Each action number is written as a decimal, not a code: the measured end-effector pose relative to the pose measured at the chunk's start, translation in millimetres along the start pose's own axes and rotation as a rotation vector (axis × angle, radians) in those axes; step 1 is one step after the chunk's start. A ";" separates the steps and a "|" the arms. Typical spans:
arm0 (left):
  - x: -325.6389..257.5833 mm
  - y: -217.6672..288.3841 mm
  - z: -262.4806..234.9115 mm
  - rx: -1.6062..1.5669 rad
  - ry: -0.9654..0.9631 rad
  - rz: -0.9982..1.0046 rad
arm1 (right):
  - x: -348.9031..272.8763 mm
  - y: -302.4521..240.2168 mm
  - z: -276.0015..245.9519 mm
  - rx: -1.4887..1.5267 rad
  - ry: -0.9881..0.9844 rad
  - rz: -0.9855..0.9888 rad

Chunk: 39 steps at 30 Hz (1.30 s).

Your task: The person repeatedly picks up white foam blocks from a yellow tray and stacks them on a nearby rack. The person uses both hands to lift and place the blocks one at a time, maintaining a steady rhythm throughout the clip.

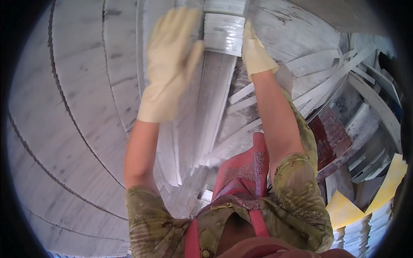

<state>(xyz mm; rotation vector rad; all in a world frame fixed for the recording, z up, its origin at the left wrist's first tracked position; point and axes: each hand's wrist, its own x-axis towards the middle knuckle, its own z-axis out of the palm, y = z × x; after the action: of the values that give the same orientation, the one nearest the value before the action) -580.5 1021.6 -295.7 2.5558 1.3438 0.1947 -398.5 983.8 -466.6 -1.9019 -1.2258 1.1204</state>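
Both my hands wear cream rubber gloves. My left hand (pixel 171 64) is raised over the left side of a shiny pale stack of thin strips (pixel 223 34), fingers stretched and thumb apart, slightly blurred, holding nothing. Along the stack's right side my right hand (pixel 257 50) lies edge-on, its fingers straight and touching the side. The stack rests at the far end of long whitish boards (pixel 215 81) running toward me. What lies under my left palm is hidden.
Rows of stacked pale wood sheets (pixel 81 90) with jagged edges fill the left. Loose long strips (pixel 327 81) cross on the right, beside a reddish-brown board (pixel 333 133) and yellow-faced pieces (pixel 344 210). My pink apron (pixel 241 172) hangs close to the boards.
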 end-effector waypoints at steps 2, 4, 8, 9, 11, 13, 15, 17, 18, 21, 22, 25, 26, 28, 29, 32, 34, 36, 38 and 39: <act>-19.9 -14.2 -14.1 -0.154 0.126 -0.132 | -0.8 1.7 1.5 -0.088 0.008 -0.032; -37.9 -25.2 -10.1 -0.087 0.109 -0.241 | -0.7 2.1 2.2 -0.160 0.019 -0.077; -52.5 -42.9 9.9 -0.048 0.176 -0.179 | 3.5 2.2 4.5 -0.271 -0.020 -0.060; -51.9 -45.7 12.4 -0.052 0.193 -0.157 | 5.8 1.5 5.0 -0.311 -0.051 -0.002; -51.2 -47.0 13.6 -0.046 0.209 -0.147 | 9.6 -2.0 4.6 -0.367 -0.072 0.041; -49.6 -46.2 11.5 -0.022 0.191 -0.156 | 12.2 -10.1 0.0 -0.376 -0.058 0.053; -48.9 -45.8 10.1 -0.052 0.177 -0.165 | 13.9 -23.0 -9.6 -0.331 -0.104 0.092; -49.0 -46.5 11.1 -0.065 0.176 -0.163 | 14.8 -37.4 -24.8 -0.264 -0.270 0.276; -48.4 -48.0 12.5 -0.059 0.193 -0.153 | 15.2 -44.8 -30.3 -0.269 -0.285 0.287; -49.4 -51.7 15.3 -0.071 0.210 -0.138 | 7.9 -56.7 -36.2 -0.260 -0.277 0.368; -49.7 -52.2 16.2 -0.080 0.217 -0.136 | 5.3 -57.1 -34.4 -0.233 -0.203 0.322; -49.9 -53.0 15.6 -0.062 0.203 -0.138 | 0.6 -51.0 -22.4 -0.055 -0.123 0.197; -50.3 -53.0 15.0 -0.076 0.205 -0.137 | -0.2 -47.8 -18.1 0.018 -0.125 0.164; -50.8 -53.1 15.0 -0.102 0.194 -0.150 | -2.0 -42.0 -11.2 0.157 -0.128 0.097; -51.6 -53.1 15.3 -0.100 0.193 -0.147 | -2.8 -39.6 -8.8 0.238 -0.126 0.097; -51.8 -54.8 18.5 -0.093 0.204 -0.131 | -7.2 -35.4 -3.4 0.320 -0.113 0.164; -50.8 -56.0 21.9 -0.086 0.232 -0.113 | -8.5 -32.9 0.7 0.203 -0.123 0.198; -50.9 -56.4 23.5 -0.082 0.253 -0.106 | -9.0 -30.4 5.5 0.186 -0.107 0.174; -50.8 -56.4 23.2 -0.079 0.251 -0.100 | -9.5 -29.8 7.6 0.200 -0.097 0.160; -50.8 -56.2 22.5 -0.078 0.259 -0.093 | -8.5 -30.8 6.5 0.203 -0.085 0.149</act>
<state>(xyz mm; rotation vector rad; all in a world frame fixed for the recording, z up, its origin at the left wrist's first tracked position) -648.6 1006.9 -333.1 2.4623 1.5075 0.5659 -418.6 988.2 -441.3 -1.8294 -0.9855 1.3624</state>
